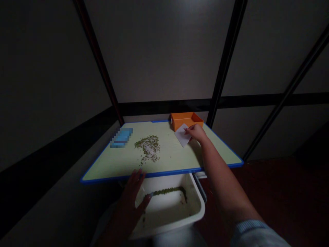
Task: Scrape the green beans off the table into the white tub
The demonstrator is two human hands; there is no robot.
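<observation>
My right hand pinches a white square card, tilted just in front of the orange box. To its left, a loose spread of small green bits mixed with white grains lies on the pale yellow tabletop. My left hand is open, its thumb and fingers apart, by the table's front edge. Below that hand sits a white plastic tub, partly under the table, with a line of green bits along its inside. The hand hides part of the tub's left side.
A blue flat object, blurred out by pixels, lies at the table's left side. The table has a raised-looking blue edge. Grey panel walls with dark strips stand close behind and to the left. Dark red floor shows at right.
</observation>
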